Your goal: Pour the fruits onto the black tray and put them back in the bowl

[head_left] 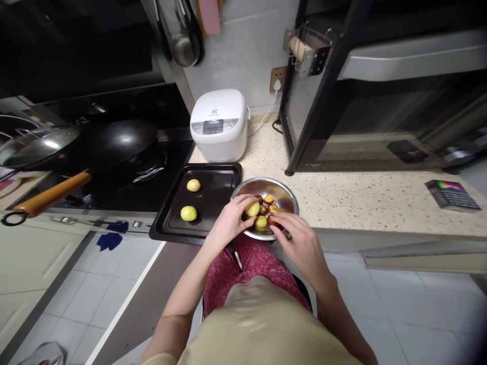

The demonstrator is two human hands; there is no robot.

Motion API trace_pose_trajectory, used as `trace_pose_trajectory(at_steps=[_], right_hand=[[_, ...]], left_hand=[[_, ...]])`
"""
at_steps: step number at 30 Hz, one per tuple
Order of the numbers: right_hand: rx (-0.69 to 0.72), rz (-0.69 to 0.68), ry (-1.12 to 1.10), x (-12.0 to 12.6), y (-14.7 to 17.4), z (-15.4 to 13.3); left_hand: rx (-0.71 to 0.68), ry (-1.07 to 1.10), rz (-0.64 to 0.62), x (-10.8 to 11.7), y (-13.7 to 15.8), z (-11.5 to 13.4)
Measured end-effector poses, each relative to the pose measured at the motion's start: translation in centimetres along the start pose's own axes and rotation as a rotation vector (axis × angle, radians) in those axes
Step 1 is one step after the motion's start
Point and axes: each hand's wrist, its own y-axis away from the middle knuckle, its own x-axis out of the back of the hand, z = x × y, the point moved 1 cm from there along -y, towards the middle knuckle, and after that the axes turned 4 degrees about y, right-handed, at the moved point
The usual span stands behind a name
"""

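Observation:
A steel bowl [283,190] stands at the counter's front edge with several round, egg-sized yellow and reddish-brown fruits [269,199] in it. Over its left side, my left hand [232,218] is closed around a yellow fruit [252,209]. My right hand [299,234] reaches over the right rim, thumb and fingers pinched on a dark reddish-brown fruit [271,219] that they partly cover. To the left lies a black baking tray [207,197]; two yellow fruits, one farther back [193,185] and one nearer the front [188,213], rest on it apart from each other.
A white rice cooker [218,126] sits behind the tray. On the left, a black wok [122,139] with a wooden handle [53,193] stands on the stove. A large oven [380,111] and a small dark box [452,194] are on the right.

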Motion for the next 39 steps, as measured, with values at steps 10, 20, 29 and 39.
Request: trace_pose_trajectory(at_steps=[10, 20, 29, 39], right_hand=[[0.058, 0.014, -0.001, -0.5, -0.1, 0.1], [0.07, 0.003, 0.008, -0.6, -0.2, 0.2], [0.11, 0.019, -0.003, -1.2, -0.7, 0.1], [0.133, 0.016, -0.011, -1.5, -1.3, -0.5]], left_hand=[[0.106, -0.085, -0.139, -0.3, -0.2, 1.0], [0.09, -0.097, -0.087, 0.6, 0.5, 1.3], [0.505, -0.562, 0.191, 7.9, 5.6, -1.8], [0.794, -0.599, 0.057, 8.3, 7.8, -4.1]])
